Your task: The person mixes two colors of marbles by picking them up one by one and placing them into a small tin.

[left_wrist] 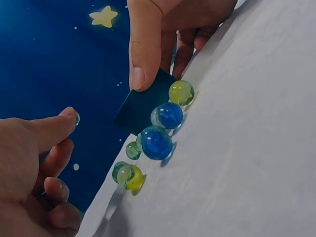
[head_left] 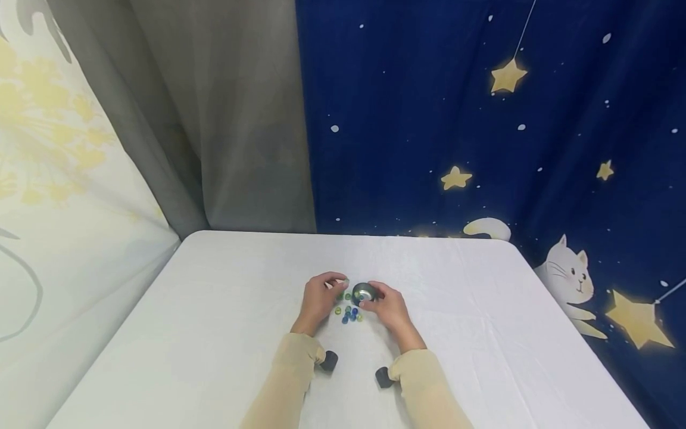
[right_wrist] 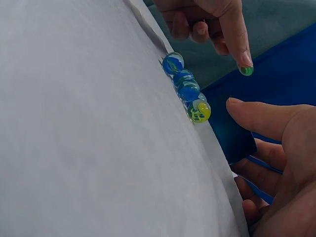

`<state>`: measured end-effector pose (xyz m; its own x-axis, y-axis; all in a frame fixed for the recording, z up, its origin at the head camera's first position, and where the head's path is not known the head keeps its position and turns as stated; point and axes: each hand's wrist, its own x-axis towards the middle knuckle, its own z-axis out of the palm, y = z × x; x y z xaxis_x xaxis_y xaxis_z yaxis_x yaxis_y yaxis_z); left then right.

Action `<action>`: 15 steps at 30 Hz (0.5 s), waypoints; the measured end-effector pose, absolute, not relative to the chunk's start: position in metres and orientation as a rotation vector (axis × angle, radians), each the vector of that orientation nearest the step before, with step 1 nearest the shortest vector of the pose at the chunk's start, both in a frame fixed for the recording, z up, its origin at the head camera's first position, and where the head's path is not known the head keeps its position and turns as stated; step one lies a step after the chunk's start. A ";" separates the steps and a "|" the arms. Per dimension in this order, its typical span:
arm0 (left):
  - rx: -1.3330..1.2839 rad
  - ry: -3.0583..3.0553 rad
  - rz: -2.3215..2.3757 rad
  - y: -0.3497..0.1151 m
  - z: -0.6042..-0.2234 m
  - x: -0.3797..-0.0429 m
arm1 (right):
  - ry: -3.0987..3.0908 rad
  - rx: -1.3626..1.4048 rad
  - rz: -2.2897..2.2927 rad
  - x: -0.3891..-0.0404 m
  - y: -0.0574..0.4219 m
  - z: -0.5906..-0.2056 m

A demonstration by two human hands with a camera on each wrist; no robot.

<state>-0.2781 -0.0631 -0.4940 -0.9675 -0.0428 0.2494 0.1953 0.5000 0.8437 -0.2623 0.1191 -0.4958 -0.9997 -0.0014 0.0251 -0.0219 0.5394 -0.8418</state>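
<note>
Between thumb and fingertips, my left hand [head_left: 318,301] pinches a green glass marble [right_wrist: 246,70], held above the table to the left of a small cup. My right hand [head_left: 390,307] grips that dark teal cup [left_wrist: 142,106] around its side, thumb on the near side and fingers behind. The cup's shiny metallic inside shows in the head view, with the cup standing on the table. Several loose marbles lie in front of the cup: blue ones [left_wrist: 157,142], yellow ones [right_wrist: 199,111] and green ones [left_wrist: 133,150].
A white cloth covers the table [head_left: 241,286], whose far edge meets a grey curtain [head_left: 252,119] and a dark blue curtain [head_left: 396,119] with stars. Black wrist cameras [head_left: 329,361] sit at both cuffs. A pale printed curtain [head_left: 64,208] hangs along the left side.
</note>
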 end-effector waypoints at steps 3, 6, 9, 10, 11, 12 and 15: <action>-0.156 -2.495 -1.461 -0.062 -0.493 -0.278 | -2.737 0.016 1.503 -0.263 0.119 -0.496; -0.166 -2.488 -1.475 -0.060 -0.492 -0.278 | -2.736 0.012 1.510 -0.263 0.118 -0.495; -0.165 -2.491 -1.488 -0.059 -0.491 -0.278 | -2.737 0.010 1.513 -0.264 0.118 -0.495; -0.165 -2.495 -1.490 -0.058 -0.491 -0.277 | -2.737 0.010 1.514 -0.264 0.118 -0.495; -0.164 -2.497 -1.494 -0.058 -0.490 -0.277 | -2.736 0.009 1.517 -0.265 0.118 -0.495; -0.163 -2.500 -1.498 -0.057 -0.490 -0.277 | -2.735 0.011 1.516 -0.265 0.119 -0.496; -0.159 -2.508 -1.510 -0.055 -0.491 -0.276 | -2.739 0.014 1.513 -0.265 0.120 -0.497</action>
